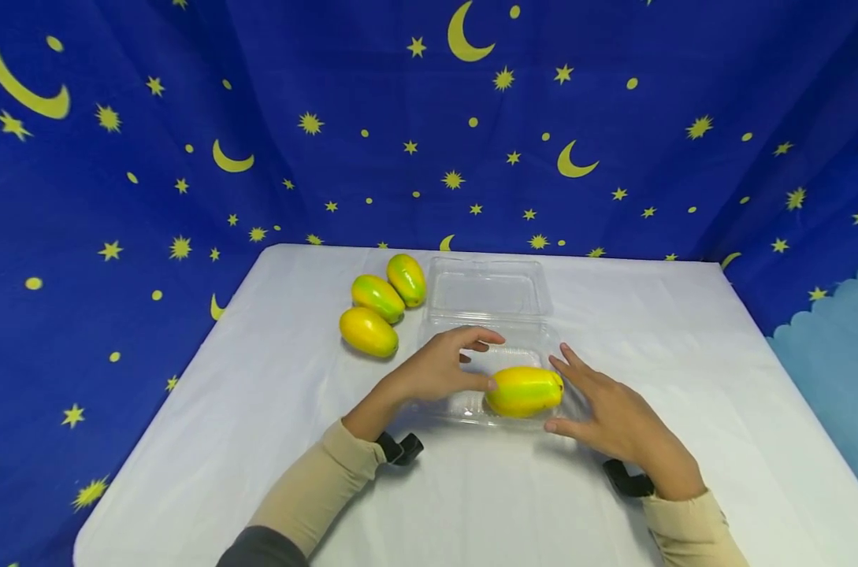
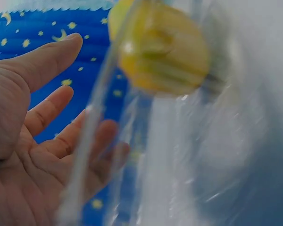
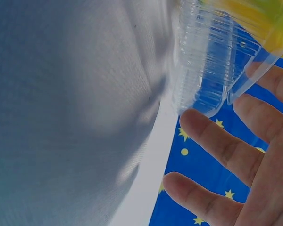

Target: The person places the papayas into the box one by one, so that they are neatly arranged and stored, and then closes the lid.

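A yellow-green papaya (image 1: 525, 391) lies on its side in the front right part of a clear plastic clamshell box (image 1: 464, 407), whose lid (image 1: 487, 288) is folded back flat. At the papaya's left end is my left hand (image 1: 446, 366), thumb tip right at the skin and fingers reaching over the box. My right hand (image 1: 609, 409) is spread beside the other end, fingers apart. In the left wrist view the papaya (image 2: 165, 52) shows blurred through the clear wall. The right wrist view has the ribbed box side (image 3: 207, 56) close to the fingertips.
Three more papayas lie left of the box: one at the front (image 1: 368, 331), one in the middle (image 1: 377, 297) and one at the back (image 1: 406, 279). A white cloth covers the table (image 1: 258, 378). Behind it hangs a blue curtain (image 1: 372, 79) with moons and stars.
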### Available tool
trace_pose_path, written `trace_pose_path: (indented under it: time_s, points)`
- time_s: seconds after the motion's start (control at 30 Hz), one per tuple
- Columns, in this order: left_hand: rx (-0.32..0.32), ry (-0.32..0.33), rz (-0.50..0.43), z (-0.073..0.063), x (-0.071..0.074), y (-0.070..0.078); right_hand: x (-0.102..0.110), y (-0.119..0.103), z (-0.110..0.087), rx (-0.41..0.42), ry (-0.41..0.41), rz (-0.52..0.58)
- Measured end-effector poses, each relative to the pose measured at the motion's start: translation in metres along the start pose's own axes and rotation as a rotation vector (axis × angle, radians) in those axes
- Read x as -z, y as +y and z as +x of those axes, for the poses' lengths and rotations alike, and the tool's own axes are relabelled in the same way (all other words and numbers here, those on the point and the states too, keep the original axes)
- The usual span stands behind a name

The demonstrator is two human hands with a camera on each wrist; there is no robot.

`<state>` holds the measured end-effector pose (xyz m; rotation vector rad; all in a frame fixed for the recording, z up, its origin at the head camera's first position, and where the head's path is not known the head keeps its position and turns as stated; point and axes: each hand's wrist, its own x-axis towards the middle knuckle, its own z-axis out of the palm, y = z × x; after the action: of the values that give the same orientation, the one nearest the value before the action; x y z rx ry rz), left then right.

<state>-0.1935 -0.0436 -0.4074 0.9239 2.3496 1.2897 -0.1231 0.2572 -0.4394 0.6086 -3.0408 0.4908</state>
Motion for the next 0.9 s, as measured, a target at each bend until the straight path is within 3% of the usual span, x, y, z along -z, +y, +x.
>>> trace_pose_path:
  time_s: [0.17, 0.4, 0.7, 0.9]
  points:
    - [0.000, 0.078, 0.009, -0.008, 0.024, 0.002, 0.000, 0.000, -0.002, -0.007, -0.004, 0.001]
    - [0.014, 0.248, -0.059, -0.024, 0.061, 0.001, -0.001, 0.000, -0.001, 0.003, 0.009, 0.016]
    - [0.054, 0.416, -0.037, -0.041, 0.083, -0.006, -0.003, -0.003, -0.003, -0.003, -0.012, 0.035]
    - [0.033, 0.488, -0.041, -0.047, 0.101, -0.011, -0.001, -0.004, 0.001, -0.004, -0.010, 0.022]
